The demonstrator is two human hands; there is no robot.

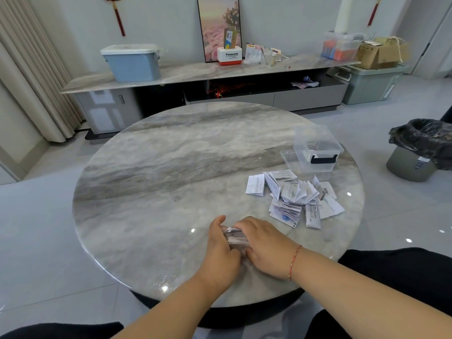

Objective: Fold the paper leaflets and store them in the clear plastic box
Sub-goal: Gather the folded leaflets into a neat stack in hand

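A folded leaflet (236, 237) was pinched between left hand (221, 243) and right hand (266, 243), apparently creasing it; the clear plastic box (318, 152) waited far right.

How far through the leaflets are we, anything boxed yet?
Nothing visibly boxed: the clear plastic box stands open and looks empty. Many leaflets in the pile already look folded. In hand: left hand and right hand press one leaflet on the table. Left: the remaining folding, boxing everything.
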